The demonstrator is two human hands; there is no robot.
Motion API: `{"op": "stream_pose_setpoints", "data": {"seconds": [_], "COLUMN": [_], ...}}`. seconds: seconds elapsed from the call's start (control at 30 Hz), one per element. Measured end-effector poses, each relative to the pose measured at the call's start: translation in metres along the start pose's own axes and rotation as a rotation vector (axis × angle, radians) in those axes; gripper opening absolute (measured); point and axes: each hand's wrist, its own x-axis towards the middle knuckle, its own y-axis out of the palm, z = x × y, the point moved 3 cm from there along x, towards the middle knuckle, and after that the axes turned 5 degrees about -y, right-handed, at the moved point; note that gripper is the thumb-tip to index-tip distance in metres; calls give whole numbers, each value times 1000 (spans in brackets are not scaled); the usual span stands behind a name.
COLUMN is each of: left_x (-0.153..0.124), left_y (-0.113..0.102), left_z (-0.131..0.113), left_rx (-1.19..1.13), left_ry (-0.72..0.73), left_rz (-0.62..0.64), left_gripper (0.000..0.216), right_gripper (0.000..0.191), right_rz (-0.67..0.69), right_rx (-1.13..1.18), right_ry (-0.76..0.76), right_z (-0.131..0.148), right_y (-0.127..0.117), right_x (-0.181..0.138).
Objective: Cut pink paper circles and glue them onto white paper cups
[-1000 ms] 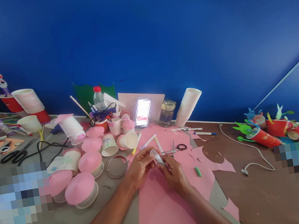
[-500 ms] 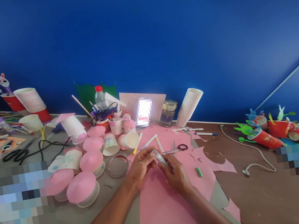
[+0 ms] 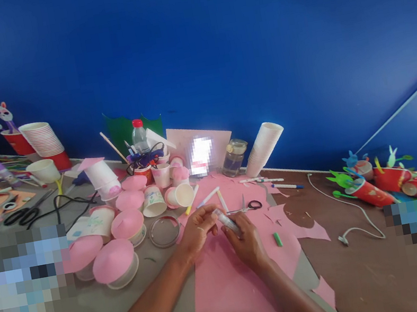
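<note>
A small clear tube that looks like a glue stick (image 3: 227, 222) is held between my hands, over a large pink paper sheet (image 3: 230, 281). My right hand (image 3: 247, 240) is closed around its lower part. The curled fingers and thumb of my left hand (image 3: 199, 230) close at its upper end; part of that contact is hidden. A small green cap (image 3: 277, 239) lies on the pink paper, right of my right hand. Just beyond my hands are scissors (image 3: 254, 205) with black handles and a white marker (image 3: 208, 197).
Paper cups with pink cone tops (image 3: 114, 261) crowd the left, beside a tape roll (image 3: 164, 231). A glass jar (image 3: 234, 157) and a leaning cup stack (image 3: 264, 149) stand by the blue wall. A white cable (image 3: 358, 205) and decorated red cups (image 3: 394, 179) lie right.
The glue stick and my right hand have shifted slightly right, and more of the tube shows. My left hand has barely moved.
</note>
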Motion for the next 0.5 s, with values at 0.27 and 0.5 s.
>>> {"op": "stream_pose_setpoints", "data": {"seconds": [0.27,0.5], "left_x": [0,-1], "left_y": [-2,3], "left_z": [0,-5], "left_rx": [15,45], "left_ry": [12,-1], "left_rz": [4,-12], "left_gripper": [27,33], "right_gripper": [17,19], "right_rz": [94,100], "right_rx": [59,85], "right_ry": [33,72], "right_z": [0,-3], "right_y": [3,4], "right_x": [-1,-2]}}
